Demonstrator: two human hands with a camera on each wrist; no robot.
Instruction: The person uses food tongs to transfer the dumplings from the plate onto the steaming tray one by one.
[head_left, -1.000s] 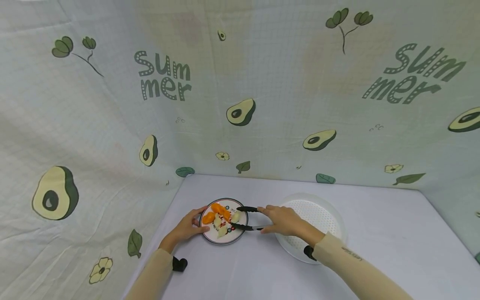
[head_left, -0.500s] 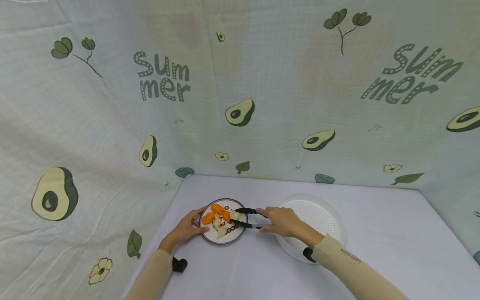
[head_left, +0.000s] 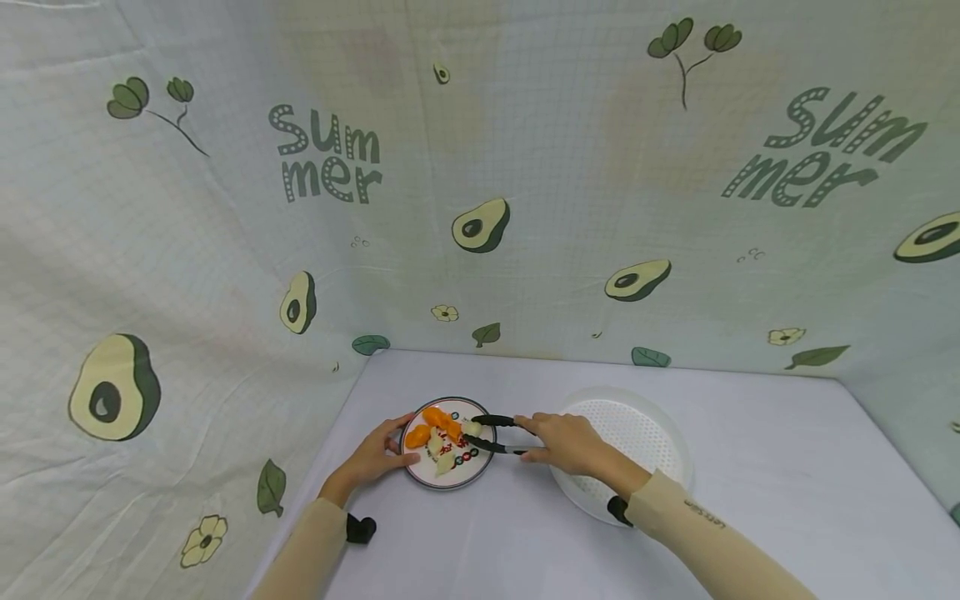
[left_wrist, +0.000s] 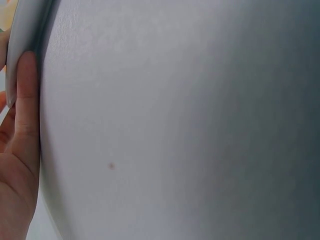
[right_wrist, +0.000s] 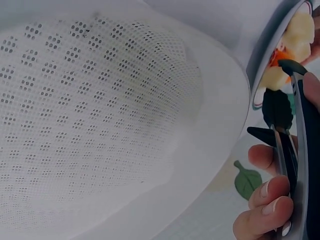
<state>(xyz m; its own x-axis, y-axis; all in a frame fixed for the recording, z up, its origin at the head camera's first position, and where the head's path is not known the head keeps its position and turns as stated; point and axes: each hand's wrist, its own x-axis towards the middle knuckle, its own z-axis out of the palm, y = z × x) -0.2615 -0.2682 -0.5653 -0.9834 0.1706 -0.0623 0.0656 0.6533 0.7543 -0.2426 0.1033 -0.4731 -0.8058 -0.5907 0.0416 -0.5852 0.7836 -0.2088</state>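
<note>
My left hand (head_left: 369, 458) grips the left rim of a small round plate (head_left: 463, 477), thumb over the edge and fingers along its outside. Orange pieces (head_left: 417, 436) of food and pale yellowish chunks (head_left: 445, 463) lie on the printed plate. From the right, my right hand (head_left: 570, 442) holds black-and-silver tongs (head_left: 504, 421), fingers on one arm and thumb on the other. Their dark tips reach over the plate, one on each side of a pale chunk (head_left: 471, 428). In the right wrist view the tong tips (right_wrist: 277, 107) are beside that food at the plate's edge.
A round white perforated basket (head_left: 633, 433) stands right of the plate, beneath my right wrist and forearm. The white table (head_left: 772, 467) extends to the right. A printed cloth (head_left: 547, 208) hangs behind and at the sides.
The tongs' nearer arm has moved toward the farther one, so the tips have narrowed around the pale chunk. The left hand and the plate have stayed in place.
</note>
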